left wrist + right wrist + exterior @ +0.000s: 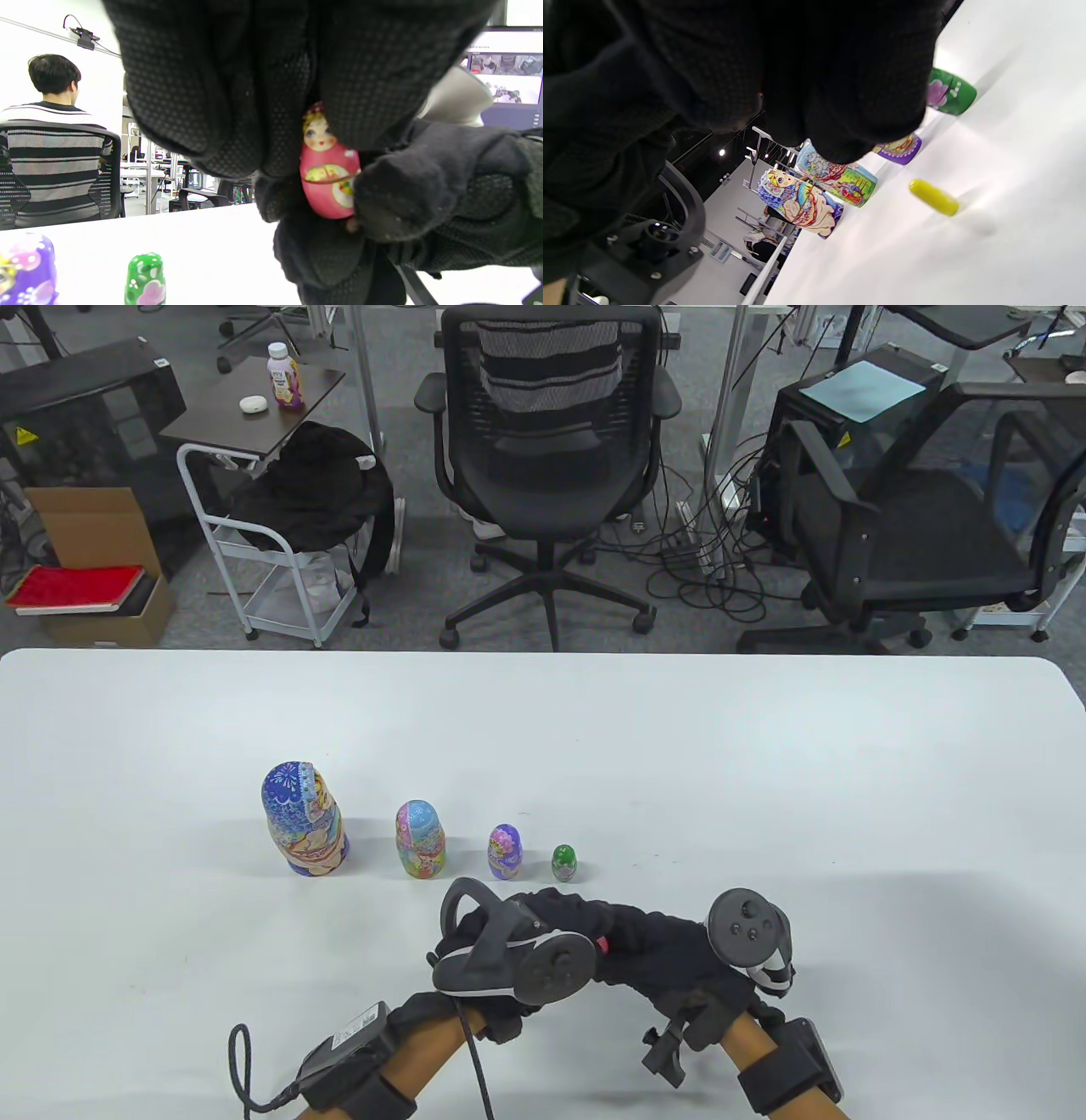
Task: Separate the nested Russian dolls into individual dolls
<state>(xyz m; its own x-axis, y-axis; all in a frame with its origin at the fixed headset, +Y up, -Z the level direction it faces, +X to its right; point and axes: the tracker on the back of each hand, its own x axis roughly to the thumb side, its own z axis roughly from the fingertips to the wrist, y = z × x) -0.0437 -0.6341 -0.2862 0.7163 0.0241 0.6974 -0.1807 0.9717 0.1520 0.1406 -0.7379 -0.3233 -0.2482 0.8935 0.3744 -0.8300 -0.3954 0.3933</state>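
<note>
Four closed dolls stand in a row on the white table: a large blue doll, a medium pink-and-blue doll, a purple doll and a small green doll. My left hand and right hand meet just in front of the row. In the left wrist view both hands grip a small pink doll, the left fingers on its top and the right fingers on its lower half. A tiny yellow piece lies on its side on the table below my right hand.
Beyond the table's far edge stand a black office chair, a second chair and a white cart. The green doll and the purple doll stand close in front of my left hand.
</note>
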